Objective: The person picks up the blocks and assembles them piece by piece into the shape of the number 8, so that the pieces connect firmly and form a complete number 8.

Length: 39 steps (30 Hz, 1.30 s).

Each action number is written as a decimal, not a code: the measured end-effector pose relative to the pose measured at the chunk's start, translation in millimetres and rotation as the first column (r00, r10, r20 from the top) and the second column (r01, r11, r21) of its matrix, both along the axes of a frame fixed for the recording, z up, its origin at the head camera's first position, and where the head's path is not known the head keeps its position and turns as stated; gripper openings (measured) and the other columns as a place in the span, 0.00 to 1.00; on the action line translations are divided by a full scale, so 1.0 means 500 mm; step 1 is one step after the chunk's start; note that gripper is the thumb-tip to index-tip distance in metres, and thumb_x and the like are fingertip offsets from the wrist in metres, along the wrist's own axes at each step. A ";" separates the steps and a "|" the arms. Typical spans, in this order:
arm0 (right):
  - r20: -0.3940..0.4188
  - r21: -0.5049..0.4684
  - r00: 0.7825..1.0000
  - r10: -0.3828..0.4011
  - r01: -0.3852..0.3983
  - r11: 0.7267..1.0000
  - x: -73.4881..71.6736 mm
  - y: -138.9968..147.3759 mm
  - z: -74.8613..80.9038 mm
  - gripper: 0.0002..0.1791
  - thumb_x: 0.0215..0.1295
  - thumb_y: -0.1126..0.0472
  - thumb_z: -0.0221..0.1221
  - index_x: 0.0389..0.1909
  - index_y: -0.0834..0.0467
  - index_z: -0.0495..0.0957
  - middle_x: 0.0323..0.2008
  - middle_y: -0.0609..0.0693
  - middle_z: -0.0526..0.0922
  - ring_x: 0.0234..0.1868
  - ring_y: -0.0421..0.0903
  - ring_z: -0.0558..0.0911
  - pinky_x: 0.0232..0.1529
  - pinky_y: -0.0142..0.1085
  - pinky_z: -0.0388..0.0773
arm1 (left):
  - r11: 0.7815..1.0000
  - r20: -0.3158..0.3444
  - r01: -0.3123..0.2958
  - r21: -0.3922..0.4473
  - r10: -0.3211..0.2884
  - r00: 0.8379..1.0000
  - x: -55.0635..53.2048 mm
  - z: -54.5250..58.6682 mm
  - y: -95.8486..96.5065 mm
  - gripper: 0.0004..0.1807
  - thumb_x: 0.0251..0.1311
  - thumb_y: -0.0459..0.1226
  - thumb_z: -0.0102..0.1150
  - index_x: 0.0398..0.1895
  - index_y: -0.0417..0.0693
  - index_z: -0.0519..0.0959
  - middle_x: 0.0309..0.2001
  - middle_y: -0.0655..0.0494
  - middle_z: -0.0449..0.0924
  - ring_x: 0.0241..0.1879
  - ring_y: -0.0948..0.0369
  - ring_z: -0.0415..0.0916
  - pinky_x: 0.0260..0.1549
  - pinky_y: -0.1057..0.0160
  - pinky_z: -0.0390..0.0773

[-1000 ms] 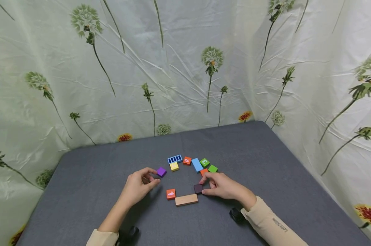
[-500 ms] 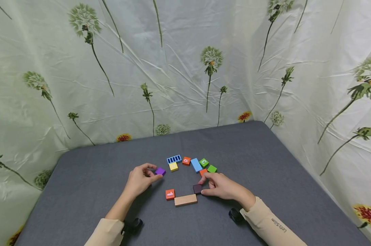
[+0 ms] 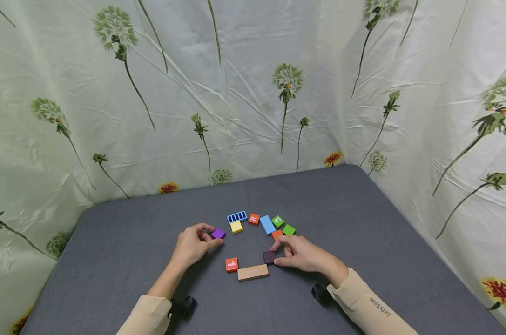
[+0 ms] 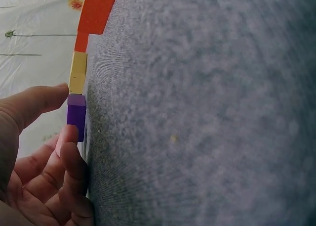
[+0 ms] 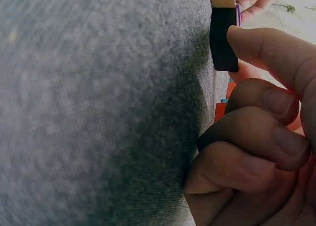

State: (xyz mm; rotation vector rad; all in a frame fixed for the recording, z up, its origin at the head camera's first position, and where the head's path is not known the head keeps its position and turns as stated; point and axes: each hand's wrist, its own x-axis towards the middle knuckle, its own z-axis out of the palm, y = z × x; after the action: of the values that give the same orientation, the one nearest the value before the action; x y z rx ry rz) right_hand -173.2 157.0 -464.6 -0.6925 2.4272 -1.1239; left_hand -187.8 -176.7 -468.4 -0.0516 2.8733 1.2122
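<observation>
My left hand [image 3: 192, 246] pinches a small purple block [image 3: 218, 233] between thumb and forefinger, at the left of a loose ring of blocks. In the left wrist view the purple block [image 4: 76, 117] lies between the thumb tip and a curled finger. On the ring's right side, my right hand [image 3: 305, 253] holds a dark square block [image 3: 269, 257] with thumb and index finger. That dark block [image 5: 223, 38] touches the end of a plain wooden bar [image 3: 253, 272]. An orange-red block [image 3: 232, 264] with a white mark sits at the bar's other end.
Behind the hands lie a blue striped block [image 3: 237, 217], a yellow block [image 3: 236, 227], a red "R" block [image 3: 254, 219], a blue rectangle [image 3: 267, 224] and two green blocks [image 3: 278, 221]. An orange block [image 3: 277, 235] is partly behind the right fingers. Grey cloth covers the table [image 3: 144, 223].
My left hand has moved slightly right and its thumb has closed in on the purple block, which it now pinches. My right hand has stayed on the dark block.
</observation>
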 end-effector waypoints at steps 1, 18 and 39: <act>0.000 0.000 1.000 0.000 0.000 1.000 0.000 0.000 0.000 0.14 0.69 0.59 0.71 0.52 0.57 0.83 0.19 0.39 0.67 0.20 0.33 0.64 0.26 0.28 0.59 | 1.000 0.000 -0.001 -0.005 0.001 1.000 0.000 0.000 0.000 0.22 0.58 0.43 0.81 0.50 0.42 0.86 0.28 0.58 0.83 0.26 0.63 0.72 0.27 0.65 0.67; 0.009 0.007 1.000 0.000 0.000 1.000 0.000 -0.001 0.004 0.14 0.70 0.59 0.71 0.52 0.57 0.83 0.19 0.39 0.67 0.20 0.34 0.63 0.26 0.28 0.59 | 0.997 0.020 -0.001 -0.078 0.003 1.000 -0.004 -0.002 0.005 0.19 0.60 0.42 0.79 0.48 0.43 0.84 0.27 0.57 0.81 0.26 0.61 0.72 0.29 0.62 0.67; 0.017 0.002 1.000 0.008 -0.008 1.000 -0.002 0.001 0.000 0.14 0.70 0.59 0.71 0.53 0.57 0.83 0.18 0.39 0.66 0.20 0.34 0.63 0.25 0.28 0.59 | 0.998 -0.021 0.054 -0.045 -0.055 0.998 0.013 0.003 0.000 0.16 0.61 0.39 0.78 0.49 0.44 0.85 0.24 0.61 0.80 0.24 0.64 0.70 0.26 0.66 0.65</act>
State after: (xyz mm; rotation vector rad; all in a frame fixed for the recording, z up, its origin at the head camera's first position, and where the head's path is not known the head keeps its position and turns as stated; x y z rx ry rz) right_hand -174.1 157.6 -464.4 -0.6892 2.4093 -1.1193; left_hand -181.5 -176.9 -467.0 0.0399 2.9001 1.1471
